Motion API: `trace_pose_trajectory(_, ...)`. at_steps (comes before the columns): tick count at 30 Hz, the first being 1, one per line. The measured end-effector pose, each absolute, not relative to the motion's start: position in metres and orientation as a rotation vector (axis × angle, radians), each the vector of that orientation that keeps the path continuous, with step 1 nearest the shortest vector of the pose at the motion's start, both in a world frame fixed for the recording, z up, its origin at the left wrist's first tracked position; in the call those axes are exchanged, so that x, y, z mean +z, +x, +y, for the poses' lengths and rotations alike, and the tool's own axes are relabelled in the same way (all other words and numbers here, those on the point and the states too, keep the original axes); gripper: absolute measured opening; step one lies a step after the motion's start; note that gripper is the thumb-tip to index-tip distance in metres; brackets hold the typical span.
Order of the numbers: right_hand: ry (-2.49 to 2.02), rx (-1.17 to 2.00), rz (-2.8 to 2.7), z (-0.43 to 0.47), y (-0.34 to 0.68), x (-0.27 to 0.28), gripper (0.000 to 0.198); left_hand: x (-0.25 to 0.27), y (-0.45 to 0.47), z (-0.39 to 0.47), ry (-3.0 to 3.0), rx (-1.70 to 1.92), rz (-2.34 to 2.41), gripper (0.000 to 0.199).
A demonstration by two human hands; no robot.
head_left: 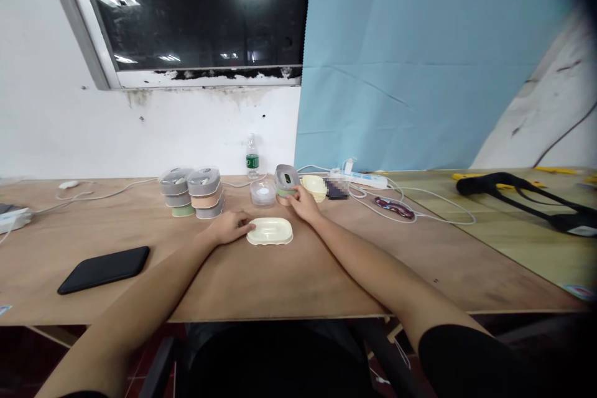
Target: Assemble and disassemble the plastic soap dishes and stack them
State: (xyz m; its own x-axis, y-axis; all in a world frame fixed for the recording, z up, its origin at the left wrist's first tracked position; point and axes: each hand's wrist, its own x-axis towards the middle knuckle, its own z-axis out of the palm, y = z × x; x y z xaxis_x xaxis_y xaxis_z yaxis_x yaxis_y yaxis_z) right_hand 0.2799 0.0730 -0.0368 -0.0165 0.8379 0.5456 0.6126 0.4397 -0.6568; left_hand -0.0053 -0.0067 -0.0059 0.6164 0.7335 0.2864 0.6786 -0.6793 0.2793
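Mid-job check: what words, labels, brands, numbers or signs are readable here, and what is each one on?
Nothing can be read for certain.
Green-labelled bottle: marks too small to read.
Right table sticker: blurred.
Left table sticker: cut off, unreadable.
White tag on the black object: blurred.
Cream piece and grey-topped container at the hands: nothing legible.

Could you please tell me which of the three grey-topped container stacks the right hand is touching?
The rightmost grey-topped stack: the right hand touches its lower part, while the other two stacks stand farther left.
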Motion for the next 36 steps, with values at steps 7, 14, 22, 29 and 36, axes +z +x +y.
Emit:
trace_pose_trajectory(7, -1.190, 0.376, -1.428, 0.072, 0.281, -0.032, 0.049, -0.009, -0.012, -0.001, 2.662, 0.572, 1.212, 0.044)
trace_pose_trajectory(14, -0.951, 0.319, -1.586, 0.036, 0.269, -0.020, 0.038, -0.009, -0.014, -0.002, 2.521, 0.945, 1.411, 0.070)
trace_pose_trajectory(22, -0.852, 0.393, -1.911, 0.018, 0.247, -0.021, 0.028, -0.002, -0.009, -0.014, 2.554, 1.130, 1.430, 0.082)
trace_pose_trajectory(29, -1.035, 0.540, -1.822, 0.023, 0.250, -0.017, 0.050, 0.002, 0.001, -0.017, 2.538, 1.029, 1.445, 0.056)
trace_pose_trajectory(36, -1.195, 0.625, -2.143, 0.031, 0.262, -0.008, 0.036, -0.006, -0.001, 0.000, 2.409, 0.688, 1.439, 0.058)
